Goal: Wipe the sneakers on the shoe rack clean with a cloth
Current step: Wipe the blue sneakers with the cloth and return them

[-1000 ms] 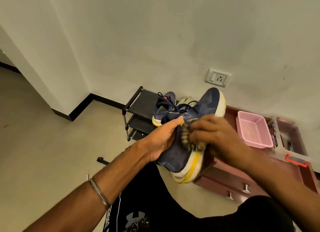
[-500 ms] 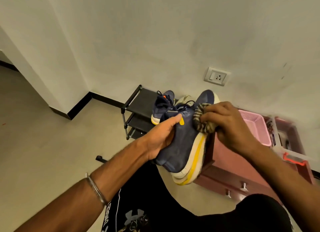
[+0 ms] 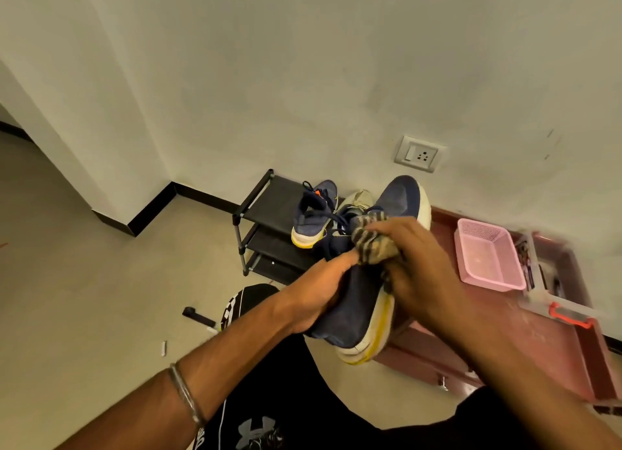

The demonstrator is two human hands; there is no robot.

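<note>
Fingers: my right hand (image 3: 417, 268) clenches the cloth (image 3: 370, 244) against the sneaker (image 3: 356, 301); my left hand (image 3: 319, 291) grips its near side. Sneaker's long axis runs away from me, toe up. Second sneaker (image 3: 313, 220) waits on the rack (image 3: 266, 193) beyond.

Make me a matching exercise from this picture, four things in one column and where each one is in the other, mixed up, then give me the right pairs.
Things:
1. striped cloth
2. held sneaker
3. second sneaker
4. pink basket

Places:
A. on the reddish cabinet
B. gripped by the left hand
C. bunched in the right hand
D. on the black shoe rack

Pairs: 1-C, 2-B, 3-D, 4-A
</note>
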